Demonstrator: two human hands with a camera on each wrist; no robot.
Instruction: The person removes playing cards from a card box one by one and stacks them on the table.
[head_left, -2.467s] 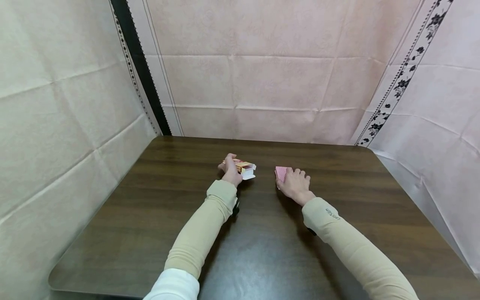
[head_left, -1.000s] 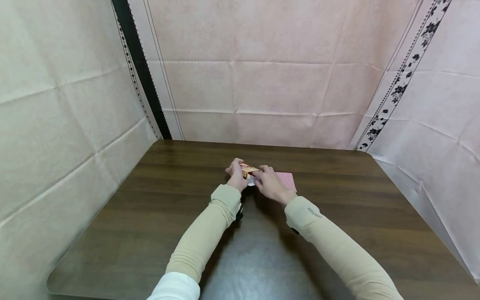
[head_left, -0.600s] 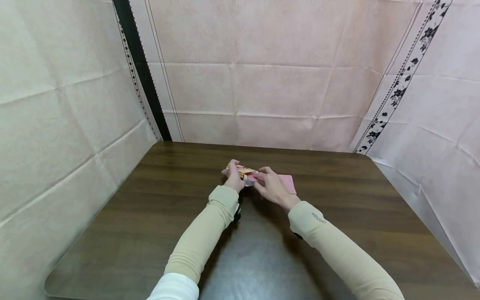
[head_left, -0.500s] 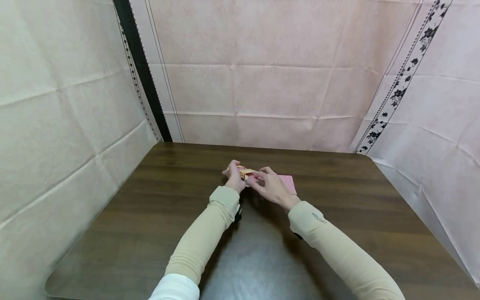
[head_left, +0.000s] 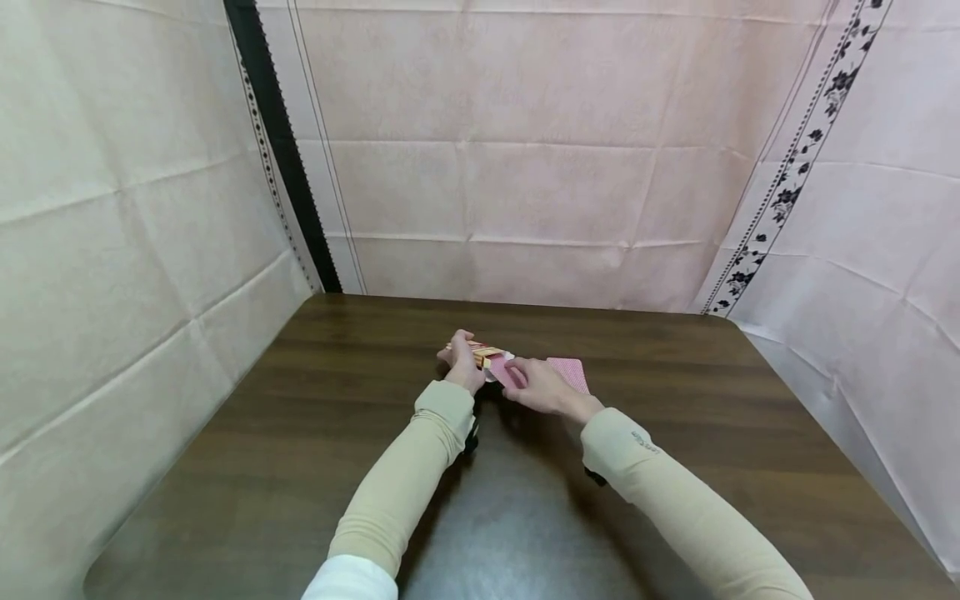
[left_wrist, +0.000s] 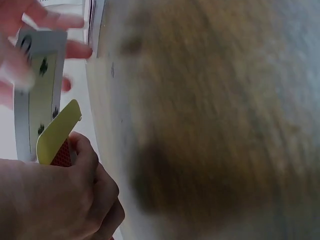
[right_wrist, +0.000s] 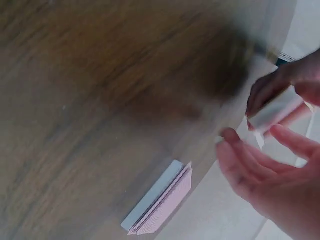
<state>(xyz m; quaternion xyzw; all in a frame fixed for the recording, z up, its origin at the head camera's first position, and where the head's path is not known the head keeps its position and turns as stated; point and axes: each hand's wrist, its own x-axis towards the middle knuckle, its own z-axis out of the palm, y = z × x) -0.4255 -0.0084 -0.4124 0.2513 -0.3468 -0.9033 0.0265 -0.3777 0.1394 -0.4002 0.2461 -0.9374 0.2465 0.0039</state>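
Observation:
My left hand [head_left: 463, 365] grips a red-and-yellow card box [head_left: 486, 350], its mouth facing right. In the left wrist view the box's pale yellow flap [left_wrist: 59, 131] stands out above the fingers. My right hand [head_left: 546, 387] is at that mouth, pinching pink-backed playing cards [head_left: 507, 372] between thumb and fingers. The front playing card [left_wrist: 42, 82] shows its face with black club marks in the left wrist view, its lower end hidden behind the flap and left hand. How many cards are held is hidden.
A stack of pink-backed cards [head_left: 573, 373] lies on the brown wooden table [head_left: 300, 467], just right of and behind the right hand. In the right wrist view this stack [right_wrist: 167, 202] appears near the bottom. Pale cloth walls [head_left: 525, 200] rise around the table's far and side edges.
My right hand has moved left from the cards on the table to the box mouth, bringing pink cards. Since half a second ago, more pink shows between box and fingers. The left hand keeps its grip.

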